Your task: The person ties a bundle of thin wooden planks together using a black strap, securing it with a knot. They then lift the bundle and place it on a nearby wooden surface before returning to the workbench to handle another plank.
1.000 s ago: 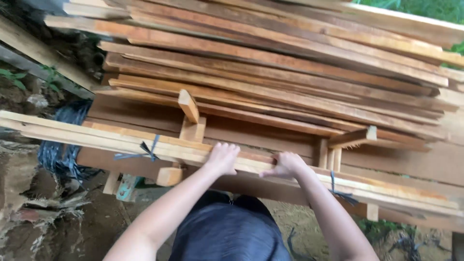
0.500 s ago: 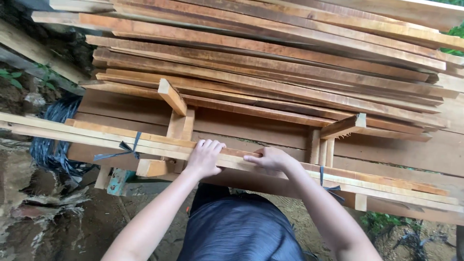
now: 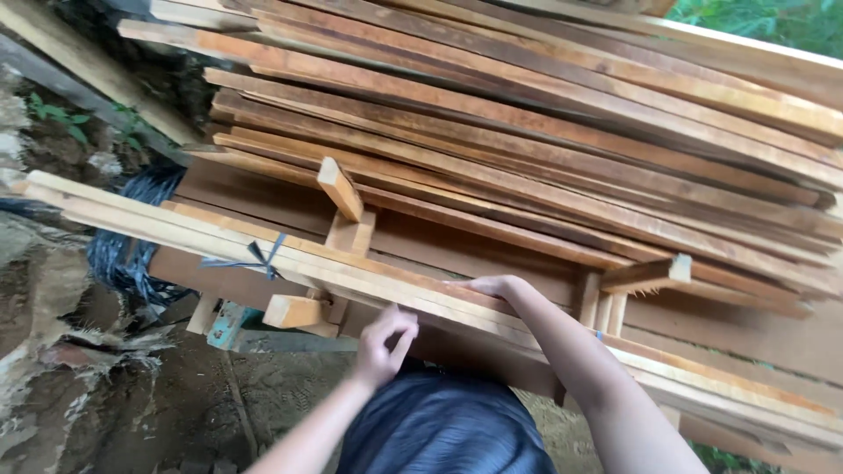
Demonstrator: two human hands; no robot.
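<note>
A tied bundle of long thin wooden slats (image 3: 290,259) runs from upper left to lower right in front of me. My right hand (image 3: 493,287) rests on top of the bundle, fingers curled over its upper edge. My left hand (image 3: 383,345) hangs just below the bundle's near edge, fingers loosely bent, holding nothing. A dark blue cloth (image 3: 439,430) covers my lap below both arms. A blue strap (image 3: 255,259) binds the slats at the left.
A big stack of long planks (image 3: 544,140) fills the upper part of the view. Short wooden blocks (image 3: 338,189) and uprights (image 3: 601,303) stick out of the frame. Muddy ground (image 3: 105,386) and black plastic (image 3: 123,254) lie at left.
My left hand has come off the top of the slat bundle and dropped below its near edge. My right hand stays on the bundle. The view has shifted slightly.
</note>
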